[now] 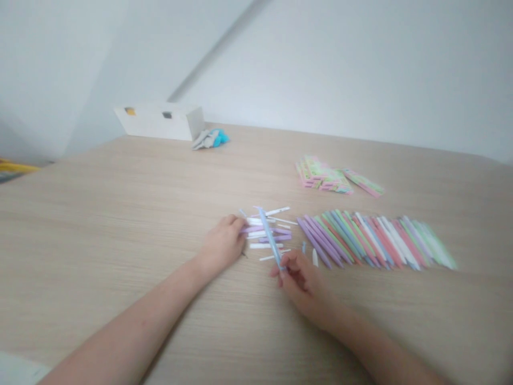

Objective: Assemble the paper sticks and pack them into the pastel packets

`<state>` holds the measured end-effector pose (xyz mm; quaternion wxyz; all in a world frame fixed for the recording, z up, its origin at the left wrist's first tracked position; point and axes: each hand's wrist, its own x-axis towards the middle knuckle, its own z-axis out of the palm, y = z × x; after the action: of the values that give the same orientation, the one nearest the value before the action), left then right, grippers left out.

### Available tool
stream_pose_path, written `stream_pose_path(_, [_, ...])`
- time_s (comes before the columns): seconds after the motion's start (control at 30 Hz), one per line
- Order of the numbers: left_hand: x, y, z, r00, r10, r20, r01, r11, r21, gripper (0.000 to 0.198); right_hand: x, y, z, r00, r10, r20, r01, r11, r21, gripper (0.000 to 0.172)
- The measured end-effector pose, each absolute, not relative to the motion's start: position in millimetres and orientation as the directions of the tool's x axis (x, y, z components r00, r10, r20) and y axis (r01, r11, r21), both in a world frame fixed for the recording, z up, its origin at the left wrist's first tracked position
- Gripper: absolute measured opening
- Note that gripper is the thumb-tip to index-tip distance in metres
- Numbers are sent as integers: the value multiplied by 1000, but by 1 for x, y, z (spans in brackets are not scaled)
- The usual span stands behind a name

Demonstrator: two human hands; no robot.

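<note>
My right hand (300, 280) pinches the lower end of a light-blue pen (269, 238) between thumb and fingertips. The pen tilts up and away over a loose pile of white and purple pen parts (266, 246). At the pile's left end rests my left hand (226, 240), its fingers curled down; what they hold, if anything, is hidden. A small dark tip pokes out beside it. Right of the pile lies a long row of pens (360, 240) in purple, green, blue, red and white. Two small pieces, one blue (303, 247) and one white (315, 258), lie near my right hand.
Behind the pens is a stack of pink-and-green printed packets (320, 174), with a single packet (364, 183) beside it. A white box (156, 122) with two cutouts stands at the back left, next to a crumpled grey-and-blue item (210, 139). A wall closes off the table's rear.
</note>
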<state>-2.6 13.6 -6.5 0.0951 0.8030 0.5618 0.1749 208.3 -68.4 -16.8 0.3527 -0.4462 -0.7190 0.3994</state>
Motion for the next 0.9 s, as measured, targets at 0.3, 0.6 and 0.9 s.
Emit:
stream_pose_path(0.3, [-1,8,-4,285,896,341,831,-409,378,31,205,-67,-13,-317,939,136,246,220,-944,6])
stream_pose_path(0.6, [8,-5,2,561,749,352,555,-656,511,38,208,-71,-8,-436,891,124,115,191,-975,14])
stream_pose_path(0.9, [6,-3,-2,537,741,404,529,-668,523,32,210,-73,-2,-453,873,182,101,253,-962,22])
